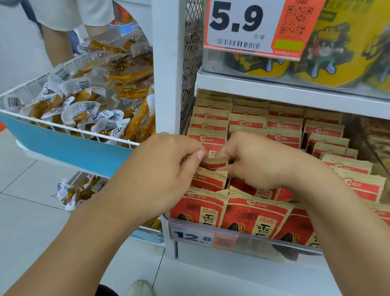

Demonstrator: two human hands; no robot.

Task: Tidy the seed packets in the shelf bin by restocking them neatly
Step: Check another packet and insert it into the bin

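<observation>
Red-and-tan seed packets [256, 214] stand in rows inside the clear-fronted shelf bin [252, 241]. My left hand [161, 173] and my right hand [261, 163] meet over the left rows. Both pinch the top edge of one seed packet [215, 162] that stands between other packets. More rows of the same packets [283, 126] fill the bin toward the back. The lower part of the pinched packet is hidden by those in front.
A white wire basket [68, 128] of yellow vacuum-packed snacks hangs at the left. Yellow tubs [334, 53] sit on the shelf above, behind a 5.9 price tag [245, 20]. A person's legs [58, 29] stand at the far left. A 12.8 tag [193, 236] marks the bin front.
</observation>
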